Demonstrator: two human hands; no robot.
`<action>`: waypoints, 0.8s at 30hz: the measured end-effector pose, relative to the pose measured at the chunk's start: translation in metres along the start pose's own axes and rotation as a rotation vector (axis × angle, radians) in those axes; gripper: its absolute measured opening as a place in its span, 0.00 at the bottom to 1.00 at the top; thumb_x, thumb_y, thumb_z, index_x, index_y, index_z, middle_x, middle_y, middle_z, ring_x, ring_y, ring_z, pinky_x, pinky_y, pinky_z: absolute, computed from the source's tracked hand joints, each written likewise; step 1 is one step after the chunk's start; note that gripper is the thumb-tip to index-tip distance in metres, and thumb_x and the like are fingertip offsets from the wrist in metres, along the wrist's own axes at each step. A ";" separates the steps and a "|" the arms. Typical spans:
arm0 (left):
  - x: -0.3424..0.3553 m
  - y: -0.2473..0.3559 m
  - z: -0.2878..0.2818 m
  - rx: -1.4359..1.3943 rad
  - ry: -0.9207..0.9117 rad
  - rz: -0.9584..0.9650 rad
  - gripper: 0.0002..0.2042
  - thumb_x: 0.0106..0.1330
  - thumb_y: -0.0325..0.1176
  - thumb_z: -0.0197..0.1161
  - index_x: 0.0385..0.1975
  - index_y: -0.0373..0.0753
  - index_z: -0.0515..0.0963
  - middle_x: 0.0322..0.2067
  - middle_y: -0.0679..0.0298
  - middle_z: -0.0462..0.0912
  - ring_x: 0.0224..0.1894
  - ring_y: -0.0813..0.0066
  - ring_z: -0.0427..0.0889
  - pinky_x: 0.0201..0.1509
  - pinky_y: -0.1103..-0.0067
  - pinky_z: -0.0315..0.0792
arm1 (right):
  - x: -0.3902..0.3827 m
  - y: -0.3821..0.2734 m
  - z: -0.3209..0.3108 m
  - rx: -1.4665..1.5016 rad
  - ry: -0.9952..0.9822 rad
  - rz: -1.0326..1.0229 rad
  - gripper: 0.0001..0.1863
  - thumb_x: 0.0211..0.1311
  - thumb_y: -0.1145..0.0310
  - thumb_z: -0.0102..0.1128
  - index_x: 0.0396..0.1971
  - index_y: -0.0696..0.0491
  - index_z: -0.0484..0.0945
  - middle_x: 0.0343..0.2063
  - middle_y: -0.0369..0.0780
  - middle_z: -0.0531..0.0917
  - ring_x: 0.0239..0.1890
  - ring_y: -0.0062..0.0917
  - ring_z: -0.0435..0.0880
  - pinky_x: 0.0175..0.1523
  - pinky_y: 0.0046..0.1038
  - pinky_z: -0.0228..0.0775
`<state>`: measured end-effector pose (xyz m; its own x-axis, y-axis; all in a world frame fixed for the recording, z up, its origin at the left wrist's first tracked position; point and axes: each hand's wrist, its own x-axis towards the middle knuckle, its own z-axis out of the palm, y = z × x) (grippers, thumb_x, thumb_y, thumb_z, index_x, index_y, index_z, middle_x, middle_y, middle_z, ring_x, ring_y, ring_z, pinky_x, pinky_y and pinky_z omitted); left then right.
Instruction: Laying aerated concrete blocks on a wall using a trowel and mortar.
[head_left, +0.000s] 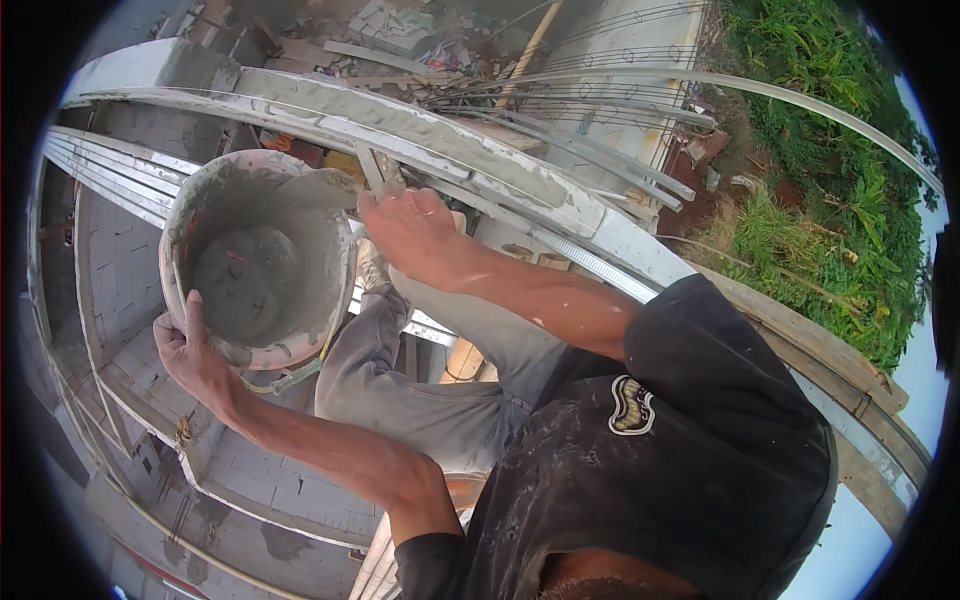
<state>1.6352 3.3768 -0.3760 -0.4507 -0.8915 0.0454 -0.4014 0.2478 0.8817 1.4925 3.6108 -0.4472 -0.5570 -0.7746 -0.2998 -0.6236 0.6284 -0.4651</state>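
A mortar-smeared bucket (172,240) is tilted so that its mouth faces me, with wet grey mortar (245,285) in the bottom. My left hand (195,355) grips its lower left rim, thumb on the lip and fingers round the outside. At the upper right of the rim my right hand (415,232) is closed round the handle of a trowel (325,190). Grey mortar coats the trowel's blade, which lies across the bucket's edge; the handle is mostly hidden in my fist. A bucket handle (300,375) hangs below the rim.
Beyond the bucket runs a narrow wall top (400,125) spread with wet mortar, a string stretched along it. Metal channels (110,170) lie at the left. Block walls (125,280) stand far below. Rebar (600,100) and green plants (820,180) are at the upper right.
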 end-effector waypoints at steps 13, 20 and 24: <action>-0.027 0.032 0.036 0.082 -0.045 0.102 0.13 0.62 0.33 0.69 0.23 0.40 0.70 0.21 0.76 0.66 0.24 0.88 0.61 0.28 0.86 0.57 | 0.048 -0.004 -0.007 0.416 -0.525 0.089 0.26 0.61 0.50 0.61 0.46 0.60 0.80 0.35 0.48 0.86 0.34 0.35 0.87 0.43 0.35 0.77; -0.024 0.033 0.043 0.056 -0.009 0.014 0.15 0.60 0.34 0.69 0.21 0.39 0.68 0.20 0.74 0.63 0.25 0.84 0.59 0.30 0.83 0.58 | 0.007 0.044 -0.014 0.803 -0.414 0.058 0.31 0.61 0.46 0.64 0.49 0.59 0.77 0.32 0.41 0.82 0.22 0.23 0.80 0.28 0.27 0.74; -0.019 0.023 0.045 -0.006 0.039 -0.077 0.13 0.60 0.34 0.70 0.22 0.39 0.71 0.21 0.74 0.68 0.24 0.85 0.62 0.31 0.83 0.60 | -0.062 0.082 -0.020 0.917 -0.302 0.148 0.29 0.62 0.48 0.65 0.50 0.59 0.77 0.30 0.38 0.80 0.22 0.19 0.78 0.29 0.23 0.73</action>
<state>1.5985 3.4163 -0.3772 -0.3867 -0.9222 -0.0047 -0.4287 0.1752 0.8863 1.4651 3.7116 -0.4505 -0.3515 -0.7585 -0.5487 0.1815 0.5198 -0.8348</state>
